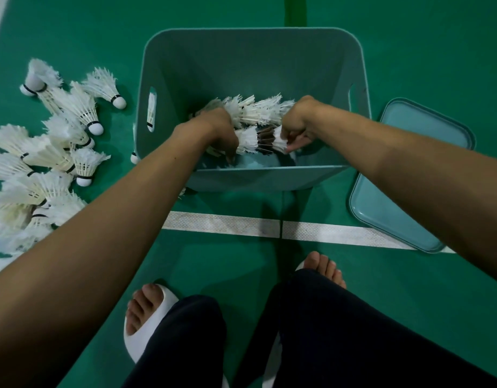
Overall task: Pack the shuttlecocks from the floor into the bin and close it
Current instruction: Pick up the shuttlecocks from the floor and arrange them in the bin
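The bin (185,65) stands open on the green floor (409,51), with a row of shuttlecocks (258,110) lying across its bottom; both hands are down inside it, the left hand (216,133) curled over one end of a second row (251,140) and the right hand (296,133) pinching the other end. The lid (395,197) lies flat just right of the bin, partly hidden by the right forearm; a loose pile (46,152) of shuttlecocks spreads over the floor to the left, the nearest just beside the bin's wall; a white line (227,224) runs between the bin and the person's feet in white slides (135,343).
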The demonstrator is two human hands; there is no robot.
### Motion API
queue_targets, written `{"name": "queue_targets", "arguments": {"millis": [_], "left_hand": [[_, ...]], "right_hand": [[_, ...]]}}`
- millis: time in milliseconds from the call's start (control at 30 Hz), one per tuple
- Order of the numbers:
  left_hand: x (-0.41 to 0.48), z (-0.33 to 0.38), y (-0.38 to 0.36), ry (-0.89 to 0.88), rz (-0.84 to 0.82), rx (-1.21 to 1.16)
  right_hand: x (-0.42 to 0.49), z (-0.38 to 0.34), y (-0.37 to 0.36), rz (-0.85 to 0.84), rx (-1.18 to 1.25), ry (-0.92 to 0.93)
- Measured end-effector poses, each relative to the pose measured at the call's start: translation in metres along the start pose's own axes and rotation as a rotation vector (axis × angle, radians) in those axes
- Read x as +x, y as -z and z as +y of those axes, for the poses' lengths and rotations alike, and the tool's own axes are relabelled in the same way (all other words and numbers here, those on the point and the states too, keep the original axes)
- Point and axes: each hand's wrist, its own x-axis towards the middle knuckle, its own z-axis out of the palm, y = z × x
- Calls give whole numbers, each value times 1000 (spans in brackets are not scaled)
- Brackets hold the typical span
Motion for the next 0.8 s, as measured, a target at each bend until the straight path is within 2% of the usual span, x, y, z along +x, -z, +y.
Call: {"name": "queue_targets", "arguments": {"millis": [200, 367, 533, 667, 800], "left_hand": [[17, -15, 8, -34, 32, 40], [20, -22, 13, -120, 84, 58], [13, -22, 13, -173, 159, 38], [-4, -30, 25, -227, 285, -7], [-39, -42, 40, -339, 490, -117]], "right_hand": [[9, -4, -2, 95, -18, 34], [6, -7, 2, 62, -31, 15], [-8, -12, 9, 103, -200, 43], [-35, -24, 27, 224, -182, 125], [-75, -48, 21, 356, -88, 333]]}}
